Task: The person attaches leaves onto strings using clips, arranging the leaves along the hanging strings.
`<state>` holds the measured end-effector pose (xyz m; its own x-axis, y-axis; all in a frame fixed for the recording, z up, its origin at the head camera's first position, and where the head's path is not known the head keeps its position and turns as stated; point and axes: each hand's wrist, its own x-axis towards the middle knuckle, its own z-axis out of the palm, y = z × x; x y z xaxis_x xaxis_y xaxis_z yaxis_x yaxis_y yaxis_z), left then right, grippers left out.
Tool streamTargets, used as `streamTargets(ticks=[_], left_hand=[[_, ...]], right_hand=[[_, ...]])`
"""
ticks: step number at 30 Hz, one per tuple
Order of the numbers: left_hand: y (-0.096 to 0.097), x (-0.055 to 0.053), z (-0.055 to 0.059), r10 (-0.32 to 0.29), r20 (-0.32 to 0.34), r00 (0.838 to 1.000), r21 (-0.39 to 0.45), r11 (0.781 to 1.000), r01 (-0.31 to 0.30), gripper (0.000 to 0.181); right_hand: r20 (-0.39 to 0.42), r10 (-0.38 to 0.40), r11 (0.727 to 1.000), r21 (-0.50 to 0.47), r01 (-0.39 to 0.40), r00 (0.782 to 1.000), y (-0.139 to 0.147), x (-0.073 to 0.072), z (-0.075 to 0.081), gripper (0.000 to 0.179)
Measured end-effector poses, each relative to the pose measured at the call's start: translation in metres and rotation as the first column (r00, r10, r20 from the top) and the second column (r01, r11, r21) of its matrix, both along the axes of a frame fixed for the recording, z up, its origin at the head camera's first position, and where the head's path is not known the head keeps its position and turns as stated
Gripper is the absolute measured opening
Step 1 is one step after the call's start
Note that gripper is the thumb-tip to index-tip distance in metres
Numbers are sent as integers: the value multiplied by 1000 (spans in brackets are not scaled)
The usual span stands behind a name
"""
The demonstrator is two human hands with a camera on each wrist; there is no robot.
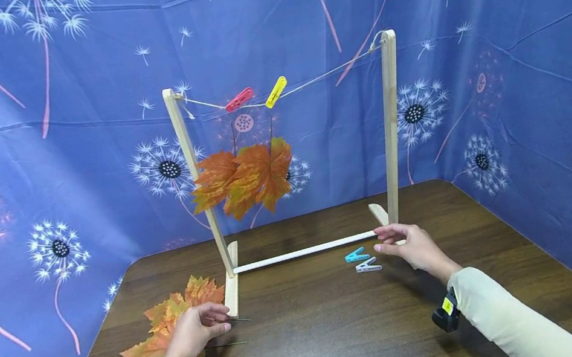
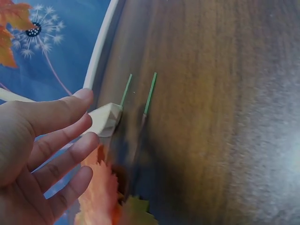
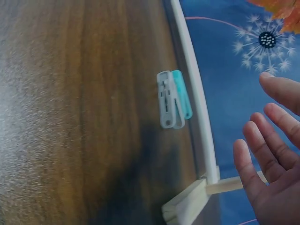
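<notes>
My left hand (image 1: 199,331), its fingers loosely bent with nothing between them, is over orange artificial maple leaves (image 1: 161,324) on the table. Two leaf stems with green tips (image 2: 151,93) stick out past that hand. On the right, my right hand (image 1: 411,246) hangs relaxed beside two clothespins, one blue (image 1: 356,255) and one grey (image 1: 368,265); its fingers hold nothing. Two more maple leaves (image 1: 258,173) hang by their stems from a string (image 1: 316,79), under a red clothespin (image 1: 239,99) and a yellow clothespin (image 1: 276,92).
A wooden frame with a left post (image 1: 199,184), a right post (image 1: 391,127) and a white lower bar (image 1: 302,253) stands toward the back of the brown table (image 1: 308,334). Behind it hangs a blue dandelion-print cloth (image 1: 263,17).
</notes>
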<state>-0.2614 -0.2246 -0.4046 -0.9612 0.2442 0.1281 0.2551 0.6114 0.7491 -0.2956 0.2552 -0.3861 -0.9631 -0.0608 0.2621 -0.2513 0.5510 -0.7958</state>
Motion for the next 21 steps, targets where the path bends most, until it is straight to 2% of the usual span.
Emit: streamTargets(ticks=[8,15,21], left_hand=[[-8,5,-14,-17,43,999,40,999,15,28],[-11,6,-20,-37,56,998,36,999,35,29],[-13,7,-23,-63,65,996,24,998,61,30]], right_hand=[[50,19,1000,4,-19,999,-4,-3,-14,39],[60,16,998,52,-19,998,-8,-6,-21,39],[108,-1,996,90,-8,994,-6,-12,-34,36]])
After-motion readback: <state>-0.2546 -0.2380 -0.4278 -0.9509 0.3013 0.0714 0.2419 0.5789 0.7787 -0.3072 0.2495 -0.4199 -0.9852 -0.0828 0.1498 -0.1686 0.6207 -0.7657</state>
